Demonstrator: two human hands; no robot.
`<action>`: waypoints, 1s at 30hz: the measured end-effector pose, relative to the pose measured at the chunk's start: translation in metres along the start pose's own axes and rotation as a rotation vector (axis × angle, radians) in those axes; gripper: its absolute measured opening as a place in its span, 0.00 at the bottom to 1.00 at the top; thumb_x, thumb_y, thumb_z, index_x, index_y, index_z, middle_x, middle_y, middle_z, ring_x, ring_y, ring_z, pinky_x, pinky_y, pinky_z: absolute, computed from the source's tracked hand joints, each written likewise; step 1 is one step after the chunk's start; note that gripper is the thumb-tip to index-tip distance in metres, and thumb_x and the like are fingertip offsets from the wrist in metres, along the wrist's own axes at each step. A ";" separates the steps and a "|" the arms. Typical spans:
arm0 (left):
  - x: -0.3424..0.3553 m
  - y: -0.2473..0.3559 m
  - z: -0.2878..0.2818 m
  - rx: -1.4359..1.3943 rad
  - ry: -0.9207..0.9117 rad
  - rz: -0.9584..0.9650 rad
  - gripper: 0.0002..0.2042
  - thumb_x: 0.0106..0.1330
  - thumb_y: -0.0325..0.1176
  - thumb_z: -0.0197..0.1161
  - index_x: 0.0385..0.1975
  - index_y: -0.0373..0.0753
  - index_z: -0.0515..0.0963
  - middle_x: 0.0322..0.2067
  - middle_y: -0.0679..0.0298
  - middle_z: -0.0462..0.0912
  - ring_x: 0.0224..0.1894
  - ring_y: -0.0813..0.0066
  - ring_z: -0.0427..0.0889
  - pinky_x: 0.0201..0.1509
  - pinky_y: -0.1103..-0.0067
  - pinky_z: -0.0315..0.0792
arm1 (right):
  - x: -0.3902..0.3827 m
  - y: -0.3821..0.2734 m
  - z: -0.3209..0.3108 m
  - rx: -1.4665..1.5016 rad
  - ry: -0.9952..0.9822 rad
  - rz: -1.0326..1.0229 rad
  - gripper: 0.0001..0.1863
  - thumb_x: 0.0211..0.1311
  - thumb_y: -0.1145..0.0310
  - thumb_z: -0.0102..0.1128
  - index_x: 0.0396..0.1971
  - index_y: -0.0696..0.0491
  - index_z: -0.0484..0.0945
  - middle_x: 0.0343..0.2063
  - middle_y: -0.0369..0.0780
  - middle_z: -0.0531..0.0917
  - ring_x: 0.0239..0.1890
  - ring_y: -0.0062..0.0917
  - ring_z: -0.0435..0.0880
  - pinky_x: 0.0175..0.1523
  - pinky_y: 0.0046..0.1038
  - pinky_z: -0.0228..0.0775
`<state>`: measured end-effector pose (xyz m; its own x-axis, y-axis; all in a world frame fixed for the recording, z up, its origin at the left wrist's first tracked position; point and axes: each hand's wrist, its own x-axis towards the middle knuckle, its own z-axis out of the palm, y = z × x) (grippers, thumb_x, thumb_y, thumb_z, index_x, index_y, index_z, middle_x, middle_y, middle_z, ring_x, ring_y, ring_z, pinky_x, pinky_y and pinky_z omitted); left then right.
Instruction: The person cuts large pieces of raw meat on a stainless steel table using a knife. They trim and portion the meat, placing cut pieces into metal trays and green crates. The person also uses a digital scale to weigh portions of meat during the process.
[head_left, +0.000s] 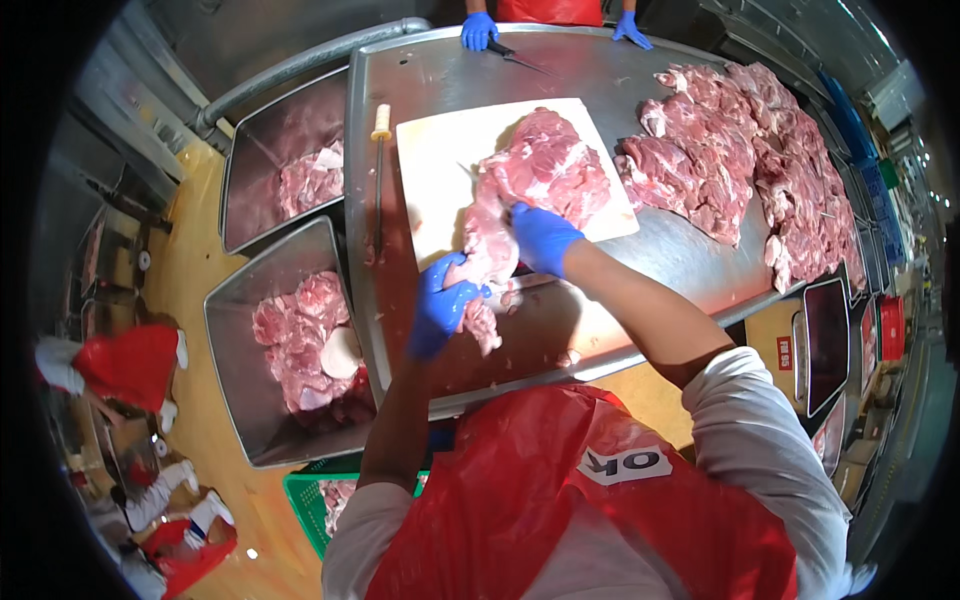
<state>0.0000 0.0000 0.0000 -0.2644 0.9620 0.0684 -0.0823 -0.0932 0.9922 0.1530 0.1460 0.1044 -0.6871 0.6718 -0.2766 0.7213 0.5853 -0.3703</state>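
Mid-frame, on the white rectangular cutting board (428, 180): pink raw meat slab (545, 165), lower end gripped by my blue-gloved left hand (440, 305); can't tell what my blue-gloved right hand (545, 240) holds; I'd keep it taut

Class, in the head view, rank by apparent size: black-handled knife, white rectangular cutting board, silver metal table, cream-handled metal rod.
1. Silver metal table
2. White rectangular cutting board, partly covered by pink raw meat
3. Cream-handled metal rod
4. Black-handled knife
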 end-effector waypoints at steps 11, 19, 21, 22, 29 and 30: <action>0.065 0.052 -0.070 -0.542 0.291 0.168 0.17 0.67 0.31 0.52 0.54 0.32 0.70 0.49 0.58 0.75 0.43 0.68 0.79 0.54 0.69 0.75 | -0.108 0.084 0.034 -0.191 -0.037 0.005 0.11 0.67 0.67 0.43 0.43 0.59 0.64 0.27 0.55 0.81 0.30 0.50 0.82 0.34 0.45 0.74; 0.186 0.226 -0.224 0.292 0.870 0.422 0.18 0.61 0.37 0.63 0.47 0.32 0.76 0.44 0.56 0.80 0.44 0.66 0.79 0.48 0.74 0.74 | -0.173 0.108 0.031 0.114 0.292 -0.094 0.09 0.66 0.70 0.51 0.40 0.56 0.63 0.21 0.52 0.78 0.22 0.51 0.78 0.25 0.46 0.66; 0.204 0.239 -0.248 1.064 1.279 0.100 0.24 0.61 0.42 0.65 0.49 0.29 0.75 0.46 0.51 0.81 0.48 0.61 0.80 0.52 0.73 0.73 | -0.172 0.112 0.030 0.291 0.462 -0.027 0.08 0.68 0.70 0.49 0.39 0.57 0.64 0.20 0.52 0.78 0.21 0.49 0.78 0.25 0.43 0.67; 0.212 0.229 -0.240 1.066 1.129 0.267 0.25 0.61 0.43 0.65 0.50 0.28 0.75 0.46 0.50 0.81 0.49 0.61 0.80 0.52 0.72 0.73 | -0.168 0.112 0.029 0.503 0.464 0.084 0.09 0.71 0.67 0.48 0.38 0.58 0.66 0.18 0.48 0.77 0.18 0.41 0.78 0.23 0.37 0.68; 0.247 0.131 -0.066 0.751 -0.086 0.487 0.24 0.67 0.41 0.61 0.59 0.35 0.70 0.52 0.58 0.77 0.54 0.72 0.75 0.60 0.76 0.67 | -0.150 0.150 0.032 1.195 0.759 0.113 0.10 0.73 0.65 0.46 0.35 0.56 0.69 0.26 0.39 0.77 0.24 0.20 0.77 0.33 0.24 0.73; 0.231 0.143 -0.012 0.636 -0.175 0.291 0.24 0.66 0.37 0.62 0.61 0.41 0.68 0.60 0.57 0.69 0.64 0.70 0.64 0.65 0.77 0.61 | -0.149 0.154 0.036 1.228 0.789 0.153 0.10 0.73 0.65 0.47 0.36 0.57 0.69 0.27 0.38 0.77 0.26 0.20 0.77 0.34 0.24 0.74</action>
<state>-0.0847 0.2053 0.1560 -0.0279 0.9529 0.3020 0.5576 -0.2359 0.7959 0.3635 0.1203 0.0567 -0.0969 0.9952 0.0149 -0.0211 0.0129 -0.9997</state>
